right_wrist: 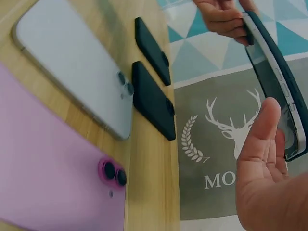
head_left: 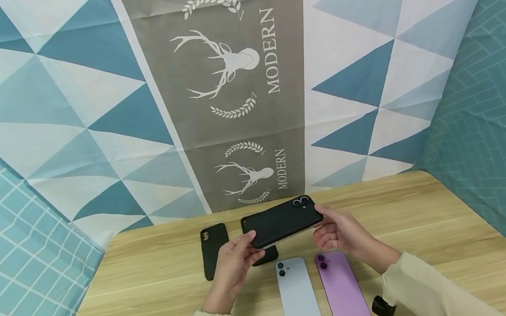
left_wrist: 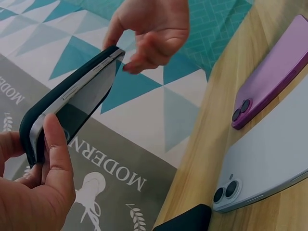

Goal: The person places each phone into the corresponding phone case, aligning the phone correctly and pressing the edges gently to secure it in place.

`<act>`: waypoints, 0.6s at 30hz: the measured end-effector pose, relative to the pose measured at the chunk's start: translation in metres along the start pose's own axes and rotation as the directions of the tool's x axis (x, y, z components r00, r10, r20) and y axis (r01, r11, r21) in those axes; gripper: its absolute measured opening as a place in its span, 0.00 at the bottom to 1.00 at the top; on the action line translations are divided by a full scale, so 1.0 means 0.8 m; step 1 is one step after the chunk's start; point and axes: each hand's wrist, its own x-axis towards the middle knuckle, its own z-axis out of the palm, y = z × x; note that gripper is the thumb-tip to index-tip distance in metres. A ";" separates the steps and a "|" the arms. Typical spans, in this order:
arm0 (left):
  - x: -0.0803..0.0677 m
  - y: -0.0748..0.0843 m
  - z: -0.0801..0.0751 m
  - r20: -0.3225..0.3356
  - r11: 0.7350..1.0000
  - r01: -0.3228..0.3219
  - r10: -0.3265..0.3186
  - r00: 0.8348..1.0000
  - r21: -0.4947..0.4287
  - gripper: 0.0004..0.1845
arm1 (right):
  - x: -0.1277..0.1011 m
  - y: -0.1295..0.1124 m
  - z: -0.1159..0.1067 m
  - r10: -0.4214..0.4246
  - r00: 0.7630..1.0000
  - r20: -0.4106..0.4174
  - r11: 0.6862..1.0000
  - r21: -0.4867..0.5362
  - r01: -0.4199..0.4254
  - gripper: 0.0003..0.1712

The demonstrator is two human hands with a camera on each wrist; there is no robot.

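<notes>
A phone in a black case (head_left: 284, 221) is held up over the table, its back and two camera lenses facing the head view. In the left wrist view the phone's silver edge (left_wrist: 72, 90) shows along the case. My left hand (head_left: 236, 265) pinches one end of the cased phone between thumb and fingers. At the camera end, my right hand (head_left: 344, 231) holds the corner, its lower fingers curled beneath. A white phone (head_left: 300, 297) and a purple phone (head_left: 344, 289) lie back up on the table, below the hands.
One black case (head_left: 211, 245) lies flat at the left of the wooden table (head_left: 145, 287). Another black case (head_left: 269, 254) is partly hidden behind the held phone and left hand. A patterned cloth (head_left: 233, 76) hangs behind the table.
</notes>
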 end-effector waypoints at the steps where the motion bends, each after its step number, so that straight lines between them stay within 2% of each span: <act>1: 0.000 0.000 0.000 -0.006 1.000 -0.001 0.001 1.000 0.000 0.08 | 0.000 0.001 0.000 0.000 1.000 -0.005 0.999 -0.032 0.000 0.24; 5: 0.002 0.001 -0.002 -0.015 1.000 0.000 0.000 1.000 -0.002 0.09 | -0.003 0.006 0.001 -0.037 0.999 -0.019 0.991 -0.132 0.034 0.27; 9: 0.002 0.001 -0.002 -0.016 1.000 0.002 -0.002 1.000 -0.013 0.10 | -0.004 0.009 0.000 -0.086 0.996 0.004 0.968 -0.238 0.085 0.27; 12: 0.003 0.000 -0.005 0.019 1.000 -0.018 0.019 1.000 -0.012 0.09 | -0.006 0.010 0.001 -0.108 0.994 0.015 0.946 -0.307 0.107 0.29; 15: 0.004 -0.001 -0.008 0.053 0.999 -0.039 0.040 0.998 -0.009 0.09 | -0.007 0.011 0.004 -0.112 0.994 -0.001 0.936 -0.336 0.105 0.29; 18: 0.004 -0.001 -0.009 0.053 0.999 -0.033 0.034 0.998 -0.006 0.09 | -0.006 0.012 0.005 -0.123 0.992 -0.016 0.935 -0.336 0.111 0.29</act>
